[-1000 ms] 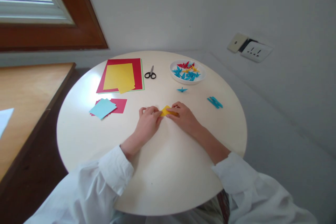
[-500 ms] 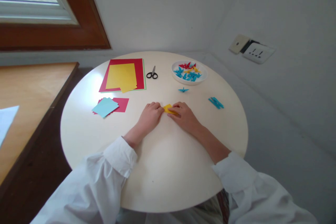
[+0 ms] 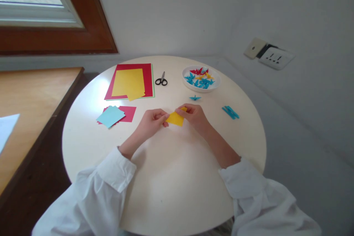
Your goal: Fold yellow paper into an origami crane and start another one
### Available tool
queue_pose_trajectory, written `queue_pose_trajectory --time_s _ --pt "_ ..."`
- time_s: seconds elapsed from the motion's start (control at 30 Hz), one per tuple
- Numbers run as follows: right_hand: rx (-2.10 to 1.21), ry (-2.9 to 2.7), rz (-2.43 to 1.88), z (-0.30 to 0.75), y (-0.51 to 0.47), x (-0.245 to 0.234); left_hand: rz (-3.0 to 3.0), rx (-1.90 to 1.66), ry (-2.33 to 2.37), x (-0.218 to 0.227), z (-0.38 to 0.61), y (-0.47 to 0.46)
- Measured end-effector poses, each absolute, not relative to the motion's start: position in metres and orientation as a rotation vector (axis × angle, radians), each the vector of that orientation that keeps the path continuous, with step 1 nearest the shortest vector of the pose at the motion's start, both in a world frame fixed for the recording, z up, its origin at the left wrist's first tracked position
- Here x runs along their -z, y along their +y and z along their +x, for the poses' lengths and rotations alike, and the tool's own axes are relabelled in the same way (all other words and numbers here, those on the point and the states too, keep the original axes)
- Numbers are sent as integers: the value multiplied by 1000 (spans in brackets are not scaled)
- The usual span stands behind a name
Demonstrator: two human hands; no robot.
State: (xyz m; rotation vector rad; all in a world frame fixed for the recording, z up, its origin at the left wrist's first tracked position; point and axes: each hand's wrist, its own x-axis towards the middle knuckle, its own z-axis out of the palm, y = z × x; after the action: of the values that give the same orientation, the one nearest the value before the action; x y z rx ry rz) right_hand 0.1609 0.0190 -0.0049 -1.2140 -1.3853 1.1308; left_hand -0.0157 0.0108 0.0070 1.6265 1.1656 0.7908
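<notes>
A small folded yellow paper (image 3: 176,118) is held between both hands just above the round white table (image 3: 177,177). My left hand (image 3: 152,121) pinches its left corner with closed fingers. My right hand (image 3: 194,115) grips its right and upper edge, fingers curled over it. Both forearms come out of white sleeves at the bottom of the view.
Beyond the hands lie a tiny blue paper crane (image 3: 195,98), a white dish (image 3: 201,78) of several paper cranes, black scissors (image 3: 161,80), yellow sheets on red sheets (image 3: 129,82), a light-blue square on a red one (image 3: 111,115), and blue folded pieces (image 3: 230,112). A wooden ledge (image 3: 30,99) is at left.
Both hands have lifted the yellow paper off the table, where they were pressing it flat; more of the paper now shows between them. The camera shifted slightly.
</notes>
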Motion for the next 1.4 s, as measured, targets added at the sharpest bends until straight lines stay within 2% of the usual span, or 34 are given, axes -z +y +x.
queue_pose_trajectory --time_s 0.17,0.43,0.63,0.83,1.27,1.4 --pt "-1327 -1085 -1134 158 19 11 1490 -819 1138 -18 -20 12" --pt "-1344 -854 -1065 164 20 9 1256 -1112 1212 -12 -28 20" --pt "-1352 -869 -1043 161 16 7 1411 -981 1178 -15 -19 11" --pt "-1344 -1014 -1091 153 9 11 1273 -887 1097 -11 -10 6" --pt "-1155 -1040 -1175 160 16 16 1164 -947 1155 -8 -13 10" --pt "-1047 -1302 -1094 170 16 14 1201 -898 1171 -10 -16 13"
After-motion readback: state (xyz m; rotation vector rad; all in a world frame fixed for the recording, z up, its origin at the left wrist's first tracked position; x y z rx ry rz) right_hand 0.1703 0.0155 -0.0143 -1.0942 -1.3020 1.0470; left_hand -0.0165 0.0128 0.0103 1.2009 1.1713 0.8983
